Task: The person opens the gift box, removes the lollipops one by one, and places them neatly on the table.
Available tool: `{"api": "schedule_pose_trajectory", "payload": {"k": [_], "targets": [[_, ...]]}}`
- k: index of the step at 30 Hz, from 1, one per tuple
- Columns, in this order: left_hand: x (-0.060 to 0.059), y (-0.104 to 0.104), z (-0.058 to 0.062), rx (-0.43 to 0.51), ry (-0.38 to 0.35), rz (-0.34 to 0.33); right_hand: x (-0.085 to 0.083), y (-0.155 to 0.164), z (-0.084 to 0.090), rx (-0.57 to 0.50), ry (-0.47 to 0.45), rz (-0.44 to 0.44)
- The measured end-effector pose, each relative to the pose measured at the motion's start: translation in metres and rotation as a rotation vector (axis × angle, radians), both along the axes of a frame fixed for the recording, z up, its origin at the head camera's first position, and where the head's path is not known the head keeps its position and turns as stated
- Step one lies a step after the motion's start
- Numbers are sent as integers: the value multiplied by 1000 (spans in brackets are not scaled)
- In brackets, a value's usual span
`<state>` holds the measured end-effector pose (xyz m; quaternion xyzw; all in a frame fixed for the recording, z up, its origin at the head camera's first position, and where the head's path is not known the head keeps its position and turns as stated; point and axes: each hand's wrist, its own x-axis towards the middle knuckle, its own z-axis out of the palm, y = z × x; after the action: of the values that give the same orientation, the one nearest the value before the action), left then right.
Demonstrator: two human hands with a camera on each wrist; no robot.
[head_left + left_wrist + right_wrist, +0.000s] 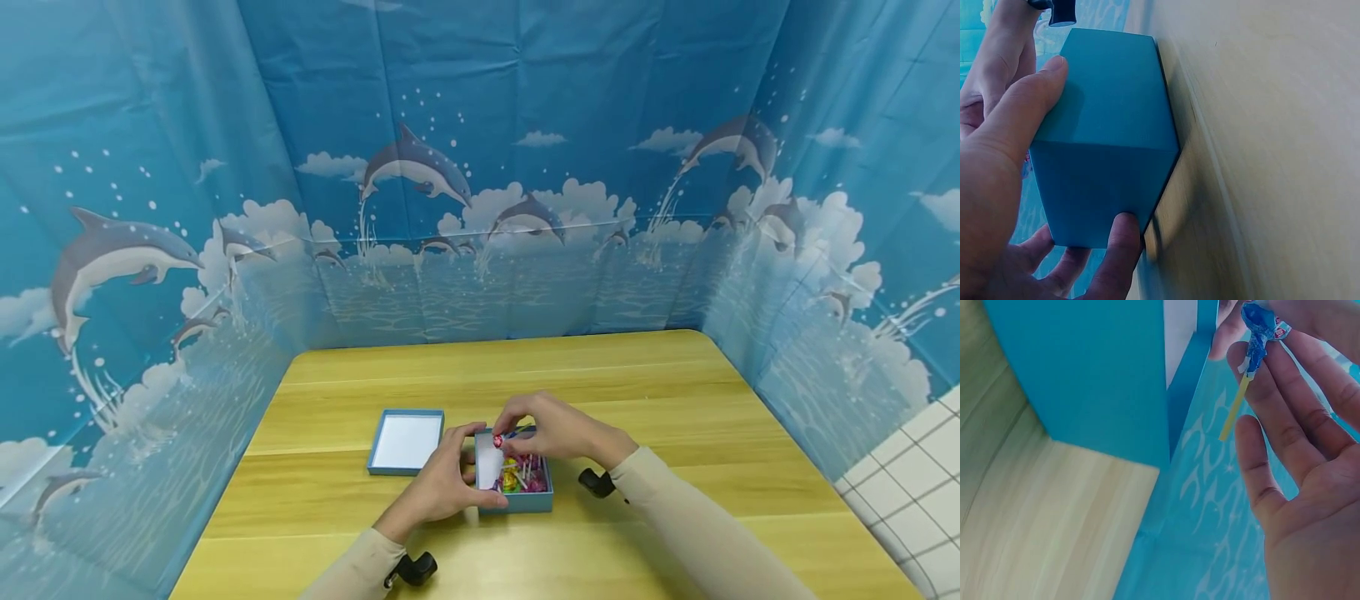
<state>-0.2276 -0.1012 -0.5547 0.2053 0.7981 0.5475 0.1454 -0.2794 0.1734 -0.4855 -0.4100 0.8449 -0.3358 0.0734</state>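
Note:
A small blue cardboard box (525, 502) with a white inside holds several wrapped lollipops (531, 477), mostly in its right part. My left hand (438, 485) steadies the box at its left, the thumb on the near wall and the fingers along the left wall. In the left wrist view the thumb and a fingertip touch two adjoining blue walls. Over the box, my right hand (553, 429) pinches a lollipop (1260, 328) by its wrapped head. That lollipop has a blue and red wrapper, and its yellow stick points away from the thumb.
A shallow blue lid (407, 442), white inside, lies left of the box on the yellow wooden table (337, 525). Curtains (480, 292) with dolphins hang behind and at both sides. White tiles (907, 475) show at the far right.

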Motion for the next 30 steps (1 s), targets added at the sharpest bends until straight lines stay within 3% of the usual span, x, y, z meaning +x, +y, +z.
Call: {"api": "schedule_pose_trajectory", "payload": {"k": [12,30], "targets": [[-1,1,-1,-7,-2,2,-4,20,-2,2,63,-98],[0,0,0,-23,2,9,-13,50,-14,-54,66,-196]]}}
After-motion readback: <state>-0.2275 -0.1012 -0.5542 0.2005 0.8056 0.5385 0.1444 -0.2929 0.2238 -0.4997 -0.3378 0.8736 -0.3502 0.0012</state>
